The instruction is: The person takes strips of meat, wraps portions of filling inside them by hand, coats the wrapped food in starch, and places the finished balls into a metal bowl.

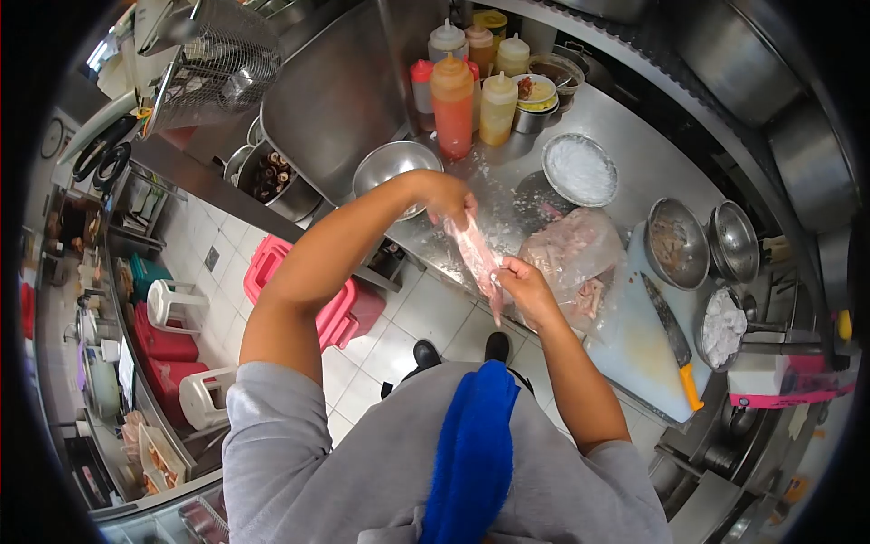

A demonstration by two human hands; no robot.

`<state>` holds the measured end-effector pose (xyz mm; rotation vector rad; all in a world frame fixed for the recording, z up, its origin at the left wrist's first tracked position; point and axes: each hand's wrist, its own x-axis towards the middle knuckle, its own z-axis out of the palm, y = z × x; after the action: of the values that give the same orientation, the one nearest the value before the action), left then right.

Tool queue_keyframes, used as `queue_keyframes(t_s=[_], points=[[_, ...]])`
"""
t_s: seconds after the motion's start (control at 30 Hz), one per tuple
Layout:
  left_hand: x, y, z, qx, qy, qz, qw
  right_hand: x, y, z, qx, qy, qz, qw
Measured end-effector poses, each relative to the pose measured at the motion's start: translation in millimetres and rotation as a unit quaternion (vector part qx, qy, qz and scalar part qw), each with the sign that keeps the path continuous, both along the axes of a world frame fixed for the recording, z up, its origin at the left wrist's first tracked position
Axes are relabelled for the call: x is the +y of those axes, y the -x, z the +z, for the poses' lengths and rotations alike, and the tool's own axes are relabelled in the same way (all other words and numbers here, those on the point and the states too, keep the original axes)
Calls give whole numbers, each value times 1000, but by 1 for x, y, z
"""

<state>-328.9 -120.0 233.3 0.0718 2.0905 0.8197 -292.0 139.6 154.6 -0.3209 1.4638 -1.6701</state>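
A long strip of pale pink raw meat (pixel 473 252) is stretched between my two hands above the edge of the steel counter. My left hand (pixel 448 196) grips its upper end, close to an empty-looking steel bowl (pixel 397 166). Lower down, my right hand (pixel 527 285) pinches the strip near its other end, and a thin tail hangs below. Just beyond my right hand lies a clear plastic bag of raw meat (pixel 569 247). A round dish of white powder (pixel 580 169) sits behind the bag.
Squeeze bottles (pixel 452 107) stand at the back. To the right, a knife (pixel 666 317) with an orange handle lies on a white cutting board (pixel 625 349), beside steel bowls (pixel 678 243). A pink bin (pixel 349 313) stands on the tiled floor.
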Motion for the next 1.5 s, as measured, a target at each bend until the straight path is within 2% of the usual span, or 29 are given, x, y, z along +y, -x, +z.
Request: queue_keyframes(t_s=[0.13,0.17,0.23,0.3,0.37,0.43,0.53,0.6,0.63,0.7,0.83,0.9,0.93,1.0,1.03,1.1,1.2,1.27,1.3,1.37,1.43,1.5], points=[[1,29,-23,4,6,7,1000,-15,5,-52,-18,-18,-25,999],[2,36,-34,26,35,-2,999,-20,7,-64,11,-44,-40,998],[10,46,-43,46,62,-10,997,-24,8,-61,37,-72,-53,995],[18,57,-50,151,254,-197,935,-23,10,-56,49,-106,-64,991],[7,75,-85,171,251,-201,931,-23,13,-64,31,-112,-73,990],[6,79,-92,191,249,-205,927,-22,16,-77,14,-120,-83,989],[2,86,-106,173,251,-149,941,-22,17,-89,77,-126,-92,985],[-2,86,-120,229,275,-125,925,-20,14,-93,287,-216,-82,930],[-1,85,-118,228,273,-125,926,-21,11,-79,285,-218,-81,930],[2,80,-111,216,273,-81,934,-20,6,-49,149,-255,-57,954],[7,72,-99,238,321,-100,911,-8,0,-27,115,-278,-4,954],[12,59,-98,448,324,2,833,0,-4,-9,220,-342,49,912],[12,55,-100,447,323,3,834,1,-4,2,219,-343,50,912],[14,45,-104,552,252,66,792,4,-3,18,226,-327,31,917],[19,35,-100,551,252,65,793,2,2,8,225,-327,30,917],[35,4,-96,523,214,182,805,-8,19,-28,465,-218,-61,856],[48,-36,-123,542,197,174,798,-40,47,-45,459,-200,-79,862],[47,-55,-130,551,201,173,791,-56,59,-52,493,-258,-67,828],[47,-60,-130,559,205,171,785,-62,61,-51,494,-258,-65,828],[47,-64,-133,566,198,200,775,-70,60,-50,514,-318,-2,797],[49,-68,-131,575,191,225,763,-68,52,-41,523,-294,-31,799],[57,-76,-130,626,112,171,753,-62,47,-30,532,-271,-59,800]])
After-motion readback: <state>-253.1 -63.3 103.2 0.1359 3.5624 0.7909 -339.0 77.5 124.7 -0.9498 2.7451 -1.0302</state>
